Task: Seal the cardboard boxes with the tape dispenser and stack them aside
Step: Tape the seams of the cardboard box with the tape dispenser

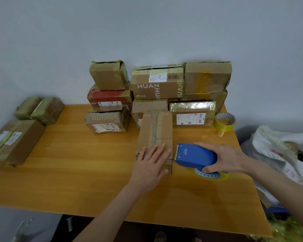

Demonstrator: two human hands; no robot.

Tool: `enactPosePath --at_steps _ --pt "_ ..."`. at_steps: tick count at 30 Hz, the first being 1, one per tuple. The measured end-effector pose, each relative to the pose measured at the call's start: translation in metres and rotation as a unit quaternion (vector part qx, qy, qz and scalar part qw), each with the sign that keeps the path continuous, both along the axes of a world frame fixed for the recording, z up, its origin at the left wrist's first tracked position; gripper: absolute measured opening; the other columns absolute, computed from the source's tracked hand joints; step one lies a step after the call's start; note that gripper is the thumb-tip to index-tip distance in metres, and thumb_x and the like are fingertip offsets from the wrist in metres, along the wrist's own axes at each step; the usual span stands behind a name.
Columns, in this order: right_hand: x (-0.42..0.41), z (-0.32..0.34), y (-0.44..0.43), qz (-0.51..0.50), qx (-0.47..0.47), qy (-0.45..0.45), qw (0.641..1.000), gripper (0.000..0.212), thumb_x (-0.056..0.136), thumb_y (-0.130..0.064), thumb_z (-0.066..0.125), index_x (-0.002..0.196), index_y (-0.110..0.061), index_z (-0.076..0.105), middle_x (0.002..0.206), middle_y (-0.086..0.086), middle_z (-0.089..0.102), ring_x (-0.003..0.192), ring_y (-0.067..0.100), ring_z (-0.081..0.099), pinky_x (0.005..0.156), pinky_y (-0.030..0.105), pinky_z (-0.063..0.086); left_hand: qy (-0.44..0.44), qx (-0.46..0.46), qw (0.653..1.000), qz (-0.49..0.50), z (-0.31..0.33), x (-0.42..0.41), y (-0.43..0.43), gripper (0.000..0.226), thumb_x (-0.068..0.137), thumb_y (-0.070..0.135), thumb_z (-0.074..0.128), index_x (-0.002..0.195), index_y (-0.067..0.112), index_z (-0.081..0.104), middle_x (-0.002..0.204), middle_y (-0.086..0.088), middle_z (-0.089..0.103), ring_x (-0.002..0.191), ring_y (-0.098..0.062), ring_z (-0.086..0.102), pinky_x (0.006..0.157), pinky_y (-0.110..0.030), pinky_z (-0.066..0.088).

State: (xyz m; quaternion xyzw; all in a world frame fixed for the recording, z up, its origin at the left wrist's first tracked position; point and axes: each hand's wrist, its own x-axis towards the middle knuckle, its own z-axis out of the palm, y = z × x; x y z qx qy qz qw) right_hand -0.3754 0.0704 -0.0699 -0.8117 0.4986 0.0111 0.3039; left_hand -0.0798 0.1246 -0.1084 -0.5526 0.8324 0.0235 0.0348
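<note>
Left grip [151, 160]: released, fingers straight and slightly spread, palm flat on the near end of the cardboard box's top.
Right grip [224, 158]: grasping the tape dispenser, fingers draped over its top and thumb curled round its near side by the roll.
Cardboard box [156, 130]: long and narrow, lying on the worktop [77, 163] and running away from the person. A worn strip runs along the middle of its top, and its far end reaches the boxes at the back.
Tape dispenser [194, 155]: blue, just right of the box's near end. Its toothed front edge meets the box's right edge, close beside the left grip's fingertips.
Loaded tape [212, 175]: yellow roll with a patterned core, under the dispenser's rear, below the right grip and low against the worktop.
Box to grips: the left grip lies on the box. The right grip is off it to the right, with the dispenser between them.
Spare roll [225, 121]: yellow tape standing at the far right of the worktop, beside a labelled box.
Back stacks [108, 96]: taped boxes piled against the wall, 3 high on the left, with a larger cluster to the right that includes 1 printed HUAN.
Left pile [16, 140]: 1 large taped box at the left edge of the worktop, with 2 smaller ones behind it.
White sack [278, 149]: crumpled, off the right side of the worktop.
</note>
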Motion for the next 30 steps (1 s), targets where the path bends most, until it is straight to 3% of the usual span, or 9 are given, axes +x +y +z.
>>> enactPosePath --at_steps 9,14,18,21,24,30 --pt "-0.029 0.001 0.002 -0.01 0.041 -0.043 0.998 0.078 0.074 -0.048 0.074 0.123 -0.071 0.017 0.123 -0.019 0.052 0.108 0.008 0.054 0.089 0.032 0.05 0.009 -0.005 1.0 -0.003 0.003 0.003 -0.003 0.062 0.096 0.056 0.021 0.146 0.042 -0.014 0.156 0.014 -0.014 0.147 -0.01 -0.01 0.118 -0.041 -0.01" --pt "-0.034 0.004 -0.002 -0.007 0.064 -0.039 0.997 0.078 0.073 -0.045 0.075 0.117 -0.074 0.017 0.121 -0.02 0.051 0.108 0.008 0.054 0.086 0.025 0.05 0.02 -0.008 1.0 -0.003 0.005 0.003 -0.003 0.062 0.099 0.052 0.028 0.145 0.042 -0.013 0.155 0.016 -0.015 0.147 -0.008 -0.009 0.118 -0.039 -0.011" --pt "-0.031 0.007 -0.003 0.008 0.03 0.061 0.998 0.089 0.071 -0.052 0.07 0.142 -0.057 0.016 0.118 -0.018 0.053 0.103 0.008 0.054 0.083 0.025 0.051 0.024 -0.012 1.0 -0.009 0.006 0.003 -0.002 0.062 0.099 0.052 0.028 0.145 0.042 -0.011 0.155 0.016 -0.014 0.147 -0.008 -0.008 0.118 -0.038 -0.011" --pt "-0.009 0.004 -0.004 0.038 -0.011 0.133 0.99 0.088 0.073 -0.052 0.065 0.145 -0.052 0.015 0.105 -0.018 0.054 0.094 0.008 0.052 0.075 0.025 0.05 0.026 -0.016 0.999 -0.01 0.006 0.004 -0.003 0.062 0.098 0.053 0.029 0.145 0.041 -0.01 0.158 0.014 -0.01 0.148 -0.009 -0.006 0.119 -0.038 -0.009" --pt "0.018 0.003 -0.01 0.056 0.002 0.151 0.987 0.084 0.075 -0.05 0.064 0.145 -0.051 0.018 0.099 -0.017 0.05 0.092 0.012 0.051 0.074 0.03 0.049 0.022 -0.022 0.999 -0.01 0.005 0.004 -0.002 0.064 0.098 0.053 0.031 0.145 0.04 -0.011 0.156 0.014 -0.012 0.148 -0.009 -0.005 0.118 -0.037 -0.01" --pt "0.034 0.007 -0.021 0.062 0.022 0.161 0.985 0.083 0.073 -0.052 0.066 0.144 -0.05 0.021 0.107 -0.014 0.05 0.095 0.015 0.05 0.073 0.031 0.048 0.026 -0.021 0.999 -0.008 0.004 0.004 -0.002 0.065 0.094 0.059 0.026 0.145 0.041 -0.011 0.157 0.014 -0.011 0.148 -0.01 -0.004 0.119 -0.04 -0.007"
